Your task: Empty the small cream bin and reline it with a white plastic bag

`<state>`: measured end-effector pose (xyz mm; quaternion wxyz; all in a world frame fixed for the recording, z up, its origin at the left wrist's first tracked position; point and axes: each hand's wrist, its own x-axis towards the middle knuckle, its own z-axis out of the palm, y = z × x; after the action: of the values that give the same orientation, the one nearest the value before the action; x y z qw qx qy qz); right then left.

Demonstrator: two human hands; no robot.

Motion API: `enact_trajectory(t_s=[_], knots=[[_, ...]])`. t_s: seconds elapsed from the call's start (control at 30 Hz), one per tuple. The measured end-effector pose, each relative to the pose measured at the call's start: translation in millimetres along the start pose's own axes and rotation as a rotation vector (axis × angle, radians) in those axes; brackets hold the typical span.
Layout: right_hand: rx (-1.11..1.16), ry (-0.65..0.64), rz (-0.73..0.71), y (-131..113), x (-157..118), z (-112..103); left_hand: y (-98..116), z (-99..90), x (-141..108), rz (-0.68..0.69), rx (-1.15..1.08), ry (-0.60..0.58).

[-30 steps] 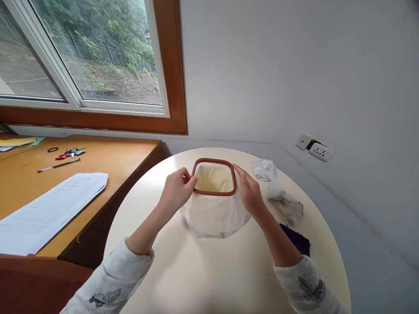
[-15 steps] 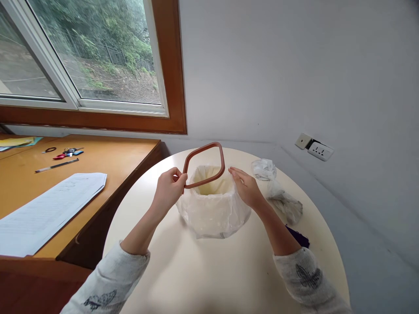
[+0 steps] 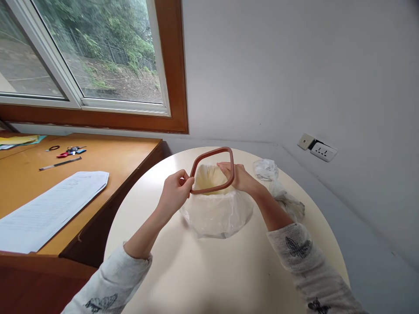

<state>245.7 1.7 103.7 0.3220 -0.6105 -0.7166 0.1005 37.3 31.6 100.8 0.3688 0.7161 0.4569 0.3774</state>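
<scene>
A brown rounded-square ring (image 3: 211, 190) is tilted up over the mouth of a bin lined with a whitish plastic bag (image 3: 218, 216). My left hand (image 3: 176, 188) pinches the ring's left corner between thumb and fingers. At the bin's right rim is my right hand (image 3: 237, 175), fingers extended over the opening and partly behind the ring's right side; it does not grip the ring. The bag's edge is folded over the rim and hangs loosely around the outside.
Crumpled clear plastic bags (image 3: 266, 169) lie on the round table (image 3: 222, 279) at the right. On the wooden desk (image 3: 124, 152) at the left are papers (image 3: 55, 209), a pen (image 3: 60, 164) and keys (image 3: 73, 151). A wall socket (image 3: 323, 151) is at the right.
My left hand and the ring have shifted slightly right and down. My right hand has moved left, its fingers now over the bin's opening. The dark item at the table's right is now hidden.
</scene>
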Motion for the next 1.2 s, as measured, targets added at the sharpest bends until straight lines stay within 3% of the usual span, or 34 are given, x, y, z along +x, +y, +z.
enact_trajectory(t_s=[0.1, 0.3, 0.4, 0.63, 0.9, 1.2], knots=[[0.066, 0.026, -0.014, 8, 2, 4, 3, 2.5, -3, 0.015, 0.031, -0.016], [0.584, 0.349, 0.249, 28, 2, 14, 6, 5.5, -3, 0.036, 0.215, -0.006], [0.762, 0.341, 0.286, 31, -5, 15, 5, 6.2, -1, 0.051, 0.313, 0.005], [0.526, 0.191, 0.274, 36, -9, 19, 4, 7.2, 2, 0.040, 0.443, -0.006], [0.406, 0.115, 0.306, 32, -6, 15, 8, 5.5, 5, 0.004, 0.548, -0.106], [0.221, 0.065, 0.294, 24, -4, 5, 2, 7.9, 5, 0.029, 0.547, -0.130]])
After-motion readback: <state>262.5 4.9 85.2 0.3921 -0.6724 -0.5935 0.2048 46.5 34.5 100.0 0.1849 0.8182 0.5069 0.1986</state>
